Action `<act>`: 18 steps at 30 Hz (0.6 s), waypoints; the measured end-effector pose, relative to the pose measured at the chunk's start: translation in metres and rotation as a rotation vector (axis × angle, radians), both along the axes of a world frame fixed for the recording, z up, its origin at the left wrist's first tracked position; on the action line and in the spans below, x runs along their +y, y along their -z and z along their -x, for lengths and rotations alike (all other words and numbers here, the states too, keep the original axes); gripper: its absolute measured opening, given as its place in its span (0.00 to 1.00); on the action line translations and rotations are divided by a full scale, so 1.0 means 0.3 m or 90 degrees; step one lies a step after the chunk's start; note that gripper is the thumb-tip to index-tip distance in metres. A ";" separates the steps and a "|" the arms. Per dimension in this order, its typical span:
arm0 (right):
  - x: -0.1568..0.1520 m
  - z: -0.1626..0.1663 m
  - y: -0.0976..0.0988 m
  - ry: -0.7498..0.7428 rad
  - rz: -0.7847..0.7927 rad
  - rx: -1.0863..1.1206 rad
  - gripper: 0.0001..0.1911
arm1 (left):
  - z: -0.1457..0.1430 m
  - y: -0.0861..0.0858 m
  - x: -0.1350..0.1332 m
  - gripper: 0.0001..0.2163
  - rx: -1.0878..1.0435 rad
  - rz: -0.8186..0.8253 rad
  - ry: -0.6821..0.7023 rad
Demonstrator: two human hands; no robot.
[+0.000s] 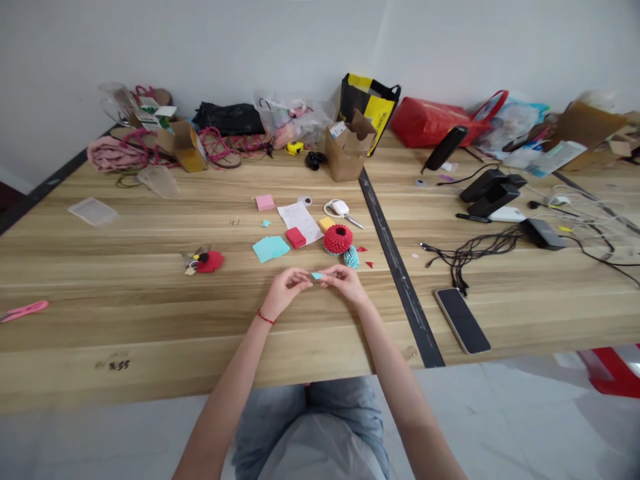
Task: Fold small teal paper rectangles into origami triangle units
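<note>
One small paper piece (317, 276), light blue, ends covered

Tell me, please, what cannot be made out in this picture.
All in the head view:
Folds of the small blue paper piece: too small, and partly covered by the fingertips of the left hand and right hand.
Writing on the white sheet: too small, partly under the red paper stack.
Pink tool's far end: cut off by the left edge.
Brown paper bag's contents: hidden by its walls.
</note>
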State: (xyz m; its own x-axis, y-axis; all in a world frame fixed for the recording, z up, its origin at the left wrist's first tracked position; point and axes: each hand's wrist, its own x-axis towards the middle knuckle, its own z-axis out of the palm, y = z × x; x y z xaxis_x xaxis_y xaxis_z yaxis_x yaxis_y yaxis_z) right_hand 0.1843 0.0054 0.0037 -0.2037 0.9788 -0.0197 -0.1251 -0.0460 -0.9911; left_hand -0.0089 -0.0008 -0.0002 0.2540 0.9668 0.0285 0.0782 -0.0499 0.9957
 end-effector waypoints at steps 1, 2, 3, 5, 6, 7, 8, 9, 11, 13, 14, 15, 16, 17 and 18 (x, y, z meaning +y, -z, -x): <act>0.003 -0.009 -0.003 0.057 -0.018 0.001 0.12 | 0.001 0.000 0.001 0.12 0.005 -0.004 -0.005; 0.007 -0.021 -0.006 0.114 -0.041 -0.003 0.12 | 0.002 -0.001 0.001 0.11 0.013 -0.006 -0.009; 0.012 -0.037 -0.008 0.181 -0.066 -0.004 0.12 | 0.003 -0.001 0.002 0.11 0.022 -0.007 -0.015; 0.024 -0.077 -0.003 0.348 -0.101 -0.018 0.12 | 0.006 -0.001 0.001 0.12 0.043 -0.013 -0.026; 0.031 -0.099 0.003 0.441 -0.107 -0.025 0.13 | 0.006 -0.001 0.000 0.12 0.054 -0.019 -0.029; 0.037 -0.122 0.012 0.501 -0.108 -0.035 0.13 | 0.006 -0.001 -0.001 0.12 0.064 -0.026 -0.030; 0.044 -0.143 0.024 0.546 -0.105 -0.042 0.14 | 0.005 -0.002 -0.001 0.11 0.072 -0.032 -0.030; 0.049 -0.162 0.039 0.585 -0.095 -0.045 0.15 | 0.005 -0.002 -0.002 0.11 0.077 -0.037 -0.029; 0.058 -0.191 0.070 0.617 -0.058 -0.055 0.16 | 0.003 -0.001 -0.003 0.11 0.082 -0.042 -0.026; 0.063 -0.204 0.099 0.609 -0.027 -0.073 0.17 | 0.002 -0.001 -0.004 0.11 0.088 -0.046 -0.025; 0.064 -0.207 0.111 0.597 -0.023 -0.081 0.17 | 0.002 -0.001 -0.005 0.11 0.093 -0.049 -0.025; 0.065 -0.207 0.119 0.590 -0.028 -0.094 0.17 | 0.002 -0.001 -0.005 0.11 0.098 -0.051 -0.024; 0.065 -0.206 0.124 0.592 -0.030 -0.108 0.17 | 0.002 -0.002 -0.005 0.12 0.104 -0.054 -0.024; 0.066 -0.205 0.127 0.595 -0.036 -0.118 0.17 | 0.002 -0.002 -0.006 0.12 0.109 -0.057 -0.024; 0.068 -0.205 0.129 0.602 -0.043 -0.125 0.17 | 0.003 -0.003 -0.006 0.12 0.113 -0.060 -0.024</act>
